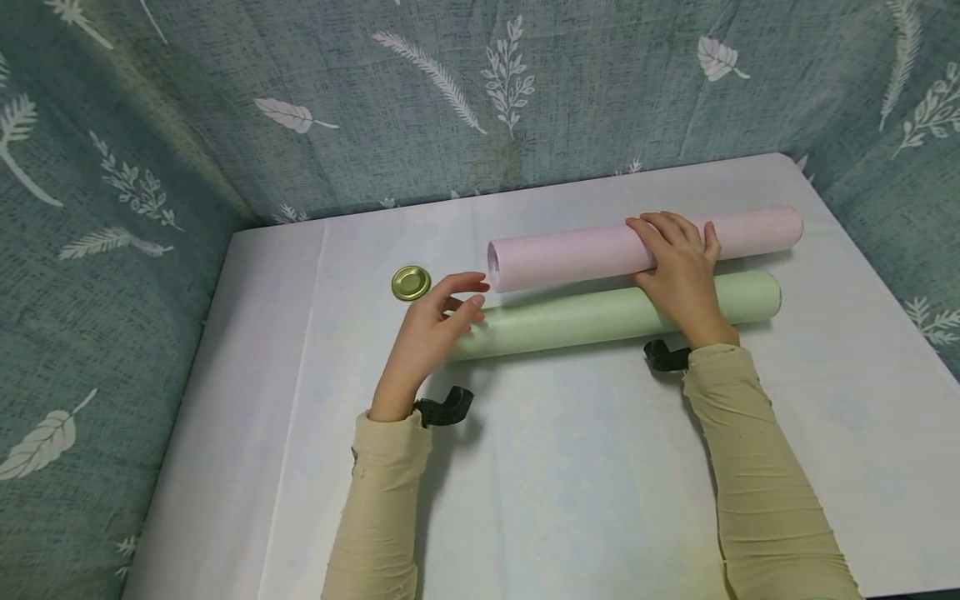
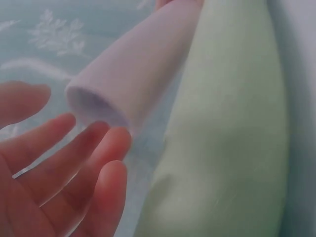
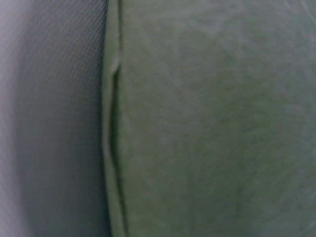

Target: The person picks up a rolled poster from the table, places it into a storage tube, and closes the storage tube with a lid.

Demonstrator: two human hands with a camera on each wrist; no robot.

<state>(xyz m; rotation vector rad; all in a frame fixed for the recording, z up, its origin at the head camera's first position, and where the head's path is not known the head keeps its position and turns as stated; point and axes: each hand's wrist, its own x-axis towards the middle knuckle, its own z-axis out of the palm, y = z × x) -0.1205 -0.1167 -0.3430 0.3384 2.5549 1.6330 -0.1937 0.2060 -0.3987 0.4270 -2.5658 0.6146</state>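
A pink paper roll (image 1: 562, 257) lies crosswise beyond a green paper roll (image 1: 558, 321) in the head view. Reaching over the green roll, my right hand (image 1: 678, 271) grips the pink one right of its middle, fingers over the top and thumb on the near side. My left hand (image 1: 435, 321) hovers by the left ends of both rolls, fingers loosely bent and spread. In the left wrist view, its fingers (image 2: 64, 163) are near the hollow mouth of the pink roll (image 2: 133, 64); contact is unclear. The right wrist view is filled mostly by the green roll (image 3: 207, 123).
A round gold jar lid (image 1: 411, 283) lies on the white-covered table (image 1: 570, 467), just beyond the left hand. Green leaf-patterned curtains (image 1: 442, 92) hang behind the table and at its sides. Black wrist mounts (image 1: 446, 407) stick out by both wrists.
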